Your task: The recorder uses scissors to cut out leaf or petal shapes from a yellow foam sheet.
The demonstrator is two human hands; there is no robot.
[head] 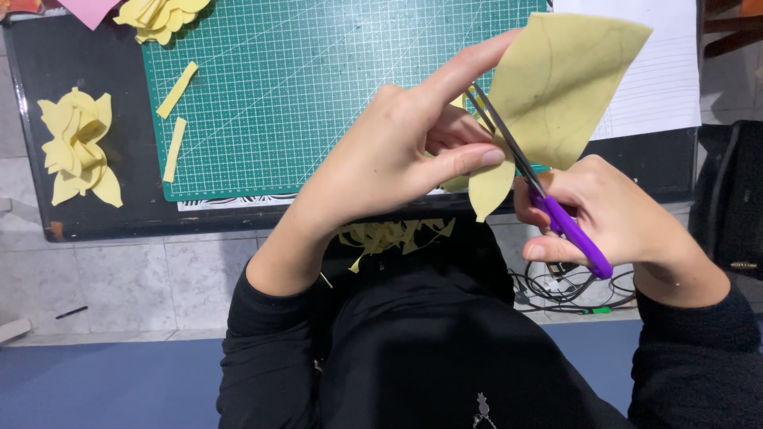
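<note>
Closest to the camera, below both hands, the lap in black clothing carries a small heap of thin yellow trimmings (395, 236), which suggests that a good part of the cutting is already done.

Just above the lap, the right hand (608, 218) closes its fingers around the purple handles of the scissors (534, 187). The blades stand slightly apart and bite into the lower edge of the yellow foam sheet (556, 87). To the left of that hand, the left hand (397, 155) pinches the sheet between the thumb and the middle fingers, while the index finger stretches out straight along the sheet's upper edge. A petal-shaped tip (489, 189) hangs down between the two hands, almost cut free. Faint curved lines are drawn on the sheet, and most of the area above the blades is not cut yet, so I judge that more petals remain to be cut.

Further from the hands, on the green cutting mat (318, 95), two yellow strips (175, 119) lie to the far left. Beyond them, on the black board (79, 214), a finished yellow foam flower (78, 147) rests, and a second flower (159, 17) is cut off by the top edge.

The scissor tips are partly hidden behind the left hand's fingers, so the exact cutting point is difficult to see. The cables (568, 286) under the right hand are also unclear.
</note>
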